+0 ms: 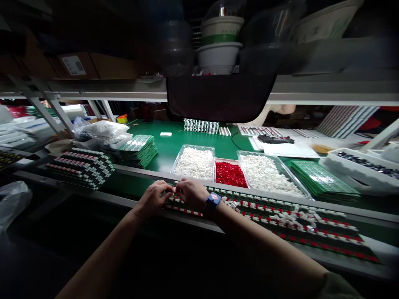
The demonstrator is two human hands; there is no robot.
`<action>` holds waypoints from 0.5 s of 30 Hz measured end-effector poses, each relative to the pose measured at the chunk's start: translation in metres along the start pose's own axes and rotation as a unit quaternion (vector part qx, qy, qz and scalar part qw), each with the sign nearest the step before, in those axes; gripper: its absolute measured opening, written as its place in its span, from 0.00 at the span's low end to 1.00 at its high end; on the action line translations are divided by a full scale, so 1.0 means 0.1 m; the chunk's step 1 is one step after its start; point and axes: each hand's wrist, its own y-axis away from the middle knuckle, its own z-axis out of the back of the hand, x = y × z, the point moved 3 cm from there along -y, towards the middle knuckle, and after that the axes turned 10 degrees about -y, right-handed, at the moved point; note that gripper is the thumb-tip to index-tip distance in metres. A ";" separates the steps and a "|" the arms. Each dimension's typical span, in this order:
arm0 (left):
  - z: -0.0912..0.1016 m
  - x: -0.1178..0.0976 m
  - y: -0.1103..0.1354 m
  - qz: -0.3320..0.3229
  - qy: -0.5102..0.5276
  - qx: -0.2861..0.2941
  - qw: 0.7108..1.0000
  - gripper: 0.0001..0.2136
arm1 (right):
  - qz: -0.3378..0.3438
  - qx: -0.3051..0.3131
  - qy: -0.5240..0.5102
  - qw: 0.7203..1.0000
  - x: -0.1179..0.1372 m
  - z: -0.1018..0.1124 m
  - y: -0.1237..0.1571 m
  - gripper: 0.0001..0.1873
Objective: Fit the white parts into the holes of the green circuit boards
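Board strip [280,220]: long axis runs left to right along the table [165,151] edge.
Hands: left hand [154,197] and right hand [191,194] meet at its left end, fingertips curled down, pinch unclear.

Your green bench [168,155] carries three trays side by side: a left white tray [195,162], a red tray [230,173] and a right white tray [268,170]. A left stack [139,148] and a right stack [321,178] of boards flank them. A board row [296,226] runs along your near edge.
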 end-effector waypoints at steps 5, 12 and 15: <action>-0.02 0.00 -0.01 -0.030 -0.023 0.011 0.999 0.05 | 0.028 -0.064 -0.100 0.993 -0.12 0.11 0.12 0.07; 0.01 -0.08 -0.04 -0.058 -0.058 0.027 0.996 0.05 | 0.038 -0.067 -0.160 0.984 -0.26 0.17 0.32 0.12; 0.03 -0.09 -0.04 -0.067 -0.070 0.025 0.995 0.05 | 0.023 -0.047 -0.196 0.979 -0.33 0.16 0.37 0.12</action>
